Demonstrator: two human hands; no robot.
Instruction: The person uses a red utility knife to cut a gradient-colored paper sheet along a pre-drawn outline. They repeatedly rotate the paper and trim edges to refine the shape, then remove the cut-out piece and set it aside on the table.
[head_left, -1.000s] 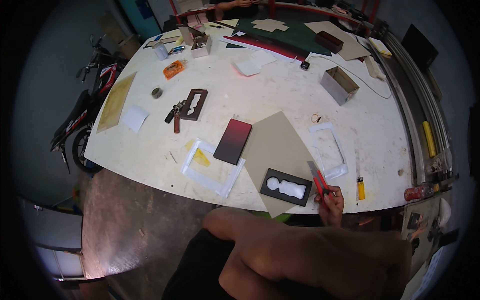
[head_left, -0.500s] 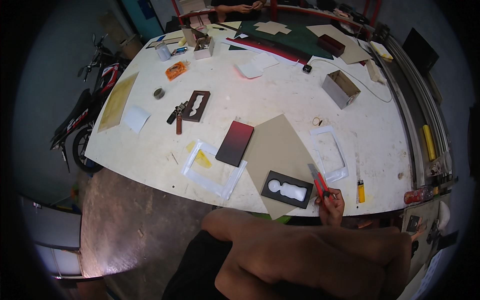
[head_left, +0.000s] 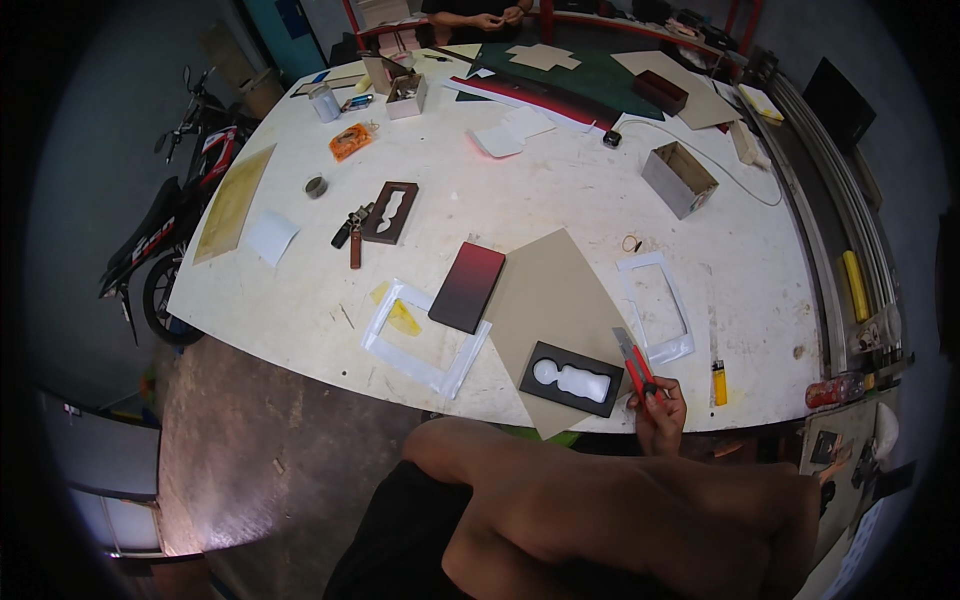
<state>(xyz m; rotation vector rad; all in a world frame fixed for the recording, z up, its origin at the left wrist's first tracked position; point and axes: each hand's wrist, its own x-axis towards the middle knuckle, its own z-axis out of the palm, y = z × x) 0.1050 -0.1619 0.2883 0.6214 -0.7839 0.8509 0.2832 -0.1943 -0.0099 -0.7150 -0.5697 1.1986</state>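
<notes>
In my right hand point(head_left: 660, 412) is a red box cutter point(head_left: 642, 374), its blade out and pointing away from me, up and slightly left. The fingers are closed round its handle. Just left of the knife lies a flat black box insert point(head_left: 533, 379) with a rounded, figure-like opening that shows white inside. It rests on a large sheet of grey-brown board point(head_left: 550, 290) near the table's front edge. A dark lid-like box with a red fade point(head_left: 468, 285) overlaps that board's left side. My left hand is not visible.
White plastic frames point(head_left: 412, 366) lie either side of the board. A yellow lighter point(head_left: 720, 382) lies to the right. Farther off are a brown insert point(head_left: 378, 228), keys point(head_left: 355, 250), a grey open box point(head_left: 672, 190) and a green cutting mat point(head_left: 600, 85). Another person's hands point(head_left: 500, 20) show across the table.
</notes>
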